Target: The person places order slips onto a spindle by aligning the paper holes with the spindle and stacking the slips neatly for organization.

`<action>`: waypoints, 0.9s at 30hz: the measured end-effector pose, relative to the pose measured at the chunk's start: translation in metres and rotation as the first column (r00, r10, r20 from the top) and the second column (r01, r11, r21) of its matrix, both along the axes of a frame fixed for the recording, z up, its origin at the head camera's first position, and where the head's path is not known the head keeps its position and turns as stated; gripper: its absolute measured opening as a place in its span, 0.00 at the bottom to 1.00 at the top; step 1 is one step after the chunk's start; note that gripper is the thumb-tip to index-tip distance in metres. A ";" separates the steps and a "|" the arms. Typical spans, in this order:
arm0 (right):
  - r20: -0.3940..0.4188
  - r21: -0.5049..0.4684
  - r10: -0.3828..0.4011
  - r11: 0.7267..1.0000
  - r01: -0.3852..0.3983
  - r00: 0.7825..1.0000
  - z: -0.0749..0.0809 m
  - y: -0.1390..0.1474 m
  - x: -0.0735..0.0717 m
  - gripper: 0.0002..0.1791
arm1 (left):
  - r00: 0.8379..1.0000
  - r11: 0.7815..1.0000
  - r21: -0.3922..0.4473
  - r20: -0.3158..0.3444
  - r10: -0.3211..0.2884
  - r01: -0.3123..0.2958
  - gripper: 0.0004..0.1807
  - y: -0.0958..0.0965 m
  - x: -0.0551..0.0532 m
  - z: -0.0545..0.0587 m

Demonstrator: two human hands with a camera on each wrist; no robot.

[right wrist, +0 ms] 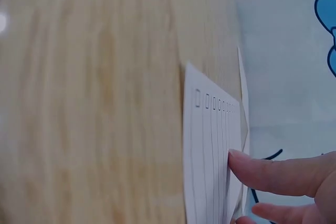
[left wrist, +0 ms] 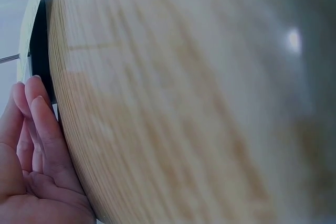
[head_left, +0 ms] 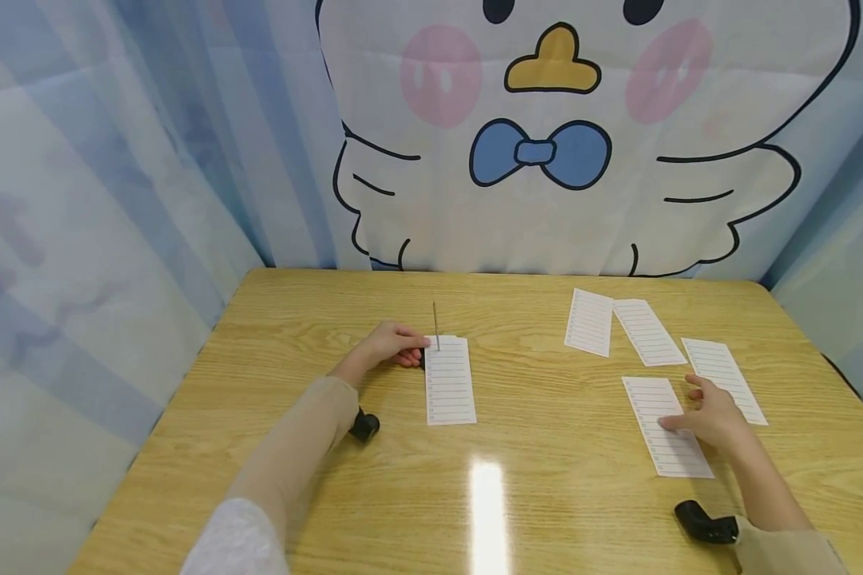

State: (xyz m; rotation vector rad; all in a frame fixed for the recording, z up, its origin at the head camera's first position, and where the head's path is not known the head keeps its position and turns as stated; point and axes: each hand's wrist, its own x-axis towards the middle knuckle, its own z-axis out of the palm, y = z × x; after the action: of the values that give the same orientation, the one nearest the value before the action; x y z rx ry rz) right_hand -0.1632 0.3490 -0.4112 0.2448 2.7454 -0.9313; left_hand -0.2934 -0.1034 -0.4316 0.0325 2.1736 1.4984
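Observation:
My left hand (head_left: 390, 345) is at the upper left corner of a lined white paper slip (head_left: 451, 391), its fingertips gathered at the edge of a black base (left wrist: 41, 51). A thin metal spike (head_left: 435, 323) stands up through the top of that slip; the slip hides most of the base. On the right, the thumb of my right hand (head_left: 715, 415) rests on another lined slip (head_left: 662, 447) with small printed boxes. The other fingers of this hand spread past the slip's right edge, over the gap to a neighbouring slip (head_left: 733, 383).
Two more lined slips, one upright (head_left: 588, 323) and one slanted (head_left: 649, 331), lie at the back right of the wooden table (head_left: 546, 495). Black curved pieces (head_left: 706, 525) sit at both wrists. A curtain (head_left: 539, 216) with a cartoon print hangs behind the table.

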 end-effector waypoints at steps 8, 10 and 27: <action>-0.001 0.011 -0.025 1.000 0.025 1.000 0.001 -0.004 0.001 0.55 | 1.000 1.000 -0.006 0.008 0.014 -0.014 0.15 0.000 -0.002 -0.003; 0.004 0.009 -0.027 1.000 0.027 1.000 0.001 -0.005 0.001 0.55 | 1.000 1.000 -0.006 0.012 0.016 -0.016 0.15 0.000 -0.002 -0.003; 0.035 -0.013 -0.057 0.998 0.058 0.998 0.001 -0.009 0.001 0.45 | 1.000 1.000 0.005 0.008 0.006 -0.006 0.15 -0.001 -0.003 -0.005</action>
State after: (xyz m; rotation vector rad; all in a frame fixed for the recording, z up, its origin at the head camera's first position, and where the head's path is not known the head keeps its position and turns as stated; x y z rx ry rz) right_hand -0.1627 0.3397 -0.4107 0.3364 2.7123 -0.9506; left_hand -0.2960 -0.1044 -0.4362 0.0215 2.1659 1.5045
